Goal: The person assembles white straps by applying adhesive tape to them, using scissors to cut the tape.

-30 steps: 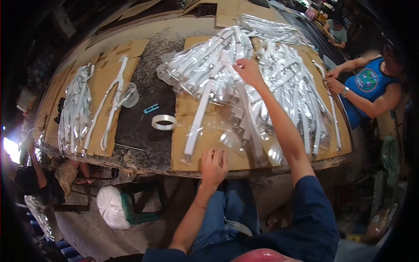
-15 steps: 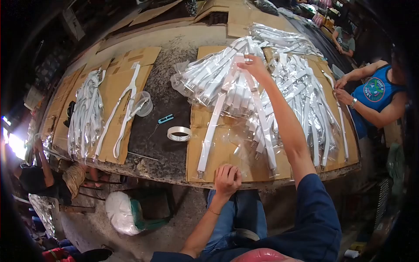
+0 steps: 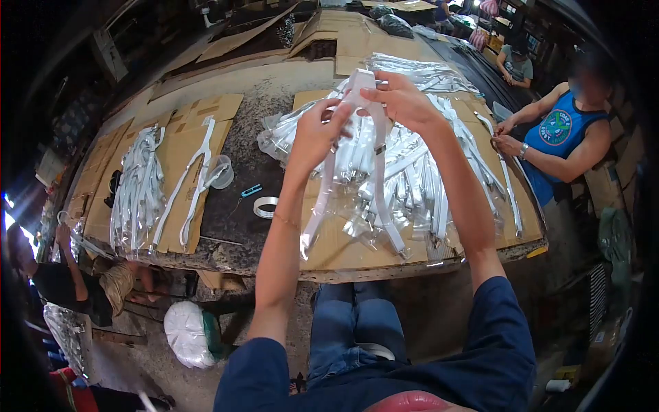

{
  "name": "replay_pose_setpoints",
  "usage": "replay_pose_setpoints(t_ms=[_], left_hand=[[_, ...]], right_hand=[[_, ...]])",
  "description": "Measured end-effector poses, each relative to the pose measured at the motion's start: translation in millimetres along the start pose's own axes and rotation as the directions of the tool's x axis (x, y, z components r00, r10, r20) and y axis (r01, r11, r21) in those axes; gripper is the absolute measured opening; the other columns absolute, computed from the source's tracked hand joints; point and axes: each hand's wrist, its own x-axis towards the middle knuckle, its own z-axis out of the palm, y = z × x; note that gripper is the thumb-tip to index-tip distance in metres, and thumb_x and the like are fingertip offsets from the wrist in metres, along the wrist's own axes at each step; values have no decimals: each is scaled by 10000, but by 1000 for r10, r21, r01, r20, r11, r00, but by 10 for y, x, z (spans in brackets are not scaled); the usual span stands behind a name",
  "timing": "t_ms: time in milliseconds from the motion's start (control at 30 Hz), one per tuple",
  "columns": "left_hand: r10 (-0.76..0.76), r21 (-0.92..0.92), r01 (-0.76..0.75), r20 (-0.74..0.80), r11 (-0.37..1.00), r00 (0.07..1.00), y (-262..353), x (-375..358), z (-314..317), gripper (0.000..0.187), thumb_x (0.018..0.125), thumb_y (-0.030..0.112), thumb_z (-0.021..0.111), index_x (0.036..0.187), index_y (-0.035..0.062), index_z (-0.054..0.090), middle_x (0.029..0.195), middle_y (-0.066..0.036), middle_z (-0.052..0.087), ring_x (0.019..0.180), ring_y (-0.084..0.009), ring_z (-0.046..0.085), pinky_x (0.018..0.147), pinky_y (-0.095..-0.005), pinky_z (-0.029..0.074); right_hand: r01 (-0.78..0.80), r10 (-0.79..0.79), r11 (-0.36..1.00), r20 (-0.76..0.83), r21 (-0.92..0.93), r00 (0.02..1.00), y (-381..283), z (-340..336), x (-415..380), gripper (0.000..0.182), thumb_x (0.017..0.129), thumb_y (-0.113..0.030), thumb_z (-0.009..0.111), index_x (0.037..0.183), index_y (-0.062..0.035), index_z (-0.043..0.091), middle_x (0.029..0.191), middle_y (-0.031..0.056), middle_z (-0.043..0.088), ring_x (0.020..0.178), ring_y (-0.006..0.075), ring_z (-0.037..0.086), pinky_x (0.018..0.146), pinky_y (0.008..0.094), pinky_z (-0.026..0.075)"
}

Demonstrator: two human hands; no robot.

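A pair of white suspenders (image 3: 381, 182) in a clear plastic sleeve is raised above the table, its straps with metal ends hanging toward me. My right hand (image 3: 405, 101) grips the upper end, thumb in front and fingers behind. At the left edge of that same end, my left hand (image 3: 320, 129) has its fingers curled against the sleeve; part of its grasp is hidden. Beneath and behind lies a heap of bagged white suspenders (image 3: 425, 175) on a cardboard sheet (image 3: 329, 254).
Left of me are a tape roll (image 3: 265, 207), a blue thread snipper (image 3: 252, 190), a clear plastic cup (image 3: 220, 173), loose suspenders (image 3: 200, 161) and another bagged pile (image 3: 141, 185). A co-worker in a blue tank top (image 3: 559, 130) handles straps at the right edge.
My left hand has risen from the table's front edge to the upper end of the suspenders. My right hand has lifted that end off the heap. The view has shifted slightly.
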Motion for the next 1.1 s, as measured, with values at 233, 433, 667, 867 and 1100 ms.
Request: replay_pose_setpoints(t_ms=[233, 433, 667, 867, 1100], left_hand=[[-120, -65, 132, 164, 989, 979, 100, -124, 53, 350, 907, 301, 699, 796, -18, 607, 536, -25, 547, 433, -82, 506, 421, -273, 383], [-211, -126, 269, 353, 955, 912, -250, -656, -134, 247, 952, 215, 642, 854, -8, 602, 593, -46, 591, 513, -120, 577, 498, -288, 450], [-335, -150, 432, 428, 889, 839, -877, -1578, -364, 224, 963, 180, 616, 1008, -39, 607, 748, -82, 654, 607, -152, 632, 559, -312, 507], [-484, -434, 554, 269, 711, 832, -661, -1450, -655, 227, 949, 135, 632, 1077, -48, 585, 756, -87, 645, 531, -150, 606, 484, -274, 512], [-487, -117, 476, -108, 872, 867, -1389, -251, -708, 277, 901, 231, 702, 970, -18, 601, 711, -91, 638, 551, -162, 610, 539, -288, 494]], right_hand=[[-8, 5, 996, -35, -85, 999, -416, -85, -51, 358, 897, -65, 686, 1186, 61, 517, 1024, 152, 648, 936, 223, 671, 714, 316, 614], [68, -80, 993, -131, -97, 988, -656, -311, 35, 351, 893, -71, 686, 1188, 36, 527, 1039, 132, 635, 935, 215, 660, 752, 351, 606], [106, -166, 949, -184, -295, 969, -587, -813, 542, 348, 888, -108, 703, 1179, 43, 588, 1096, 108, 644, 963, 188, 644, 789, 341, 596], [229, -288, 944, -255, -237, 923, -185, -1374, 1274, 325, 920, -119, 677, 1169, 66, 580, 1073, 122, 643, 912, 199, 666, 782, 318, 578], [439, -456, 890, -241, -124, 857, 330, -1767, 2161, 137, 891, -81, 606, 1009, -27, 653, 883, 109, 667, 769, 259, 643, 674, 360, 522]])
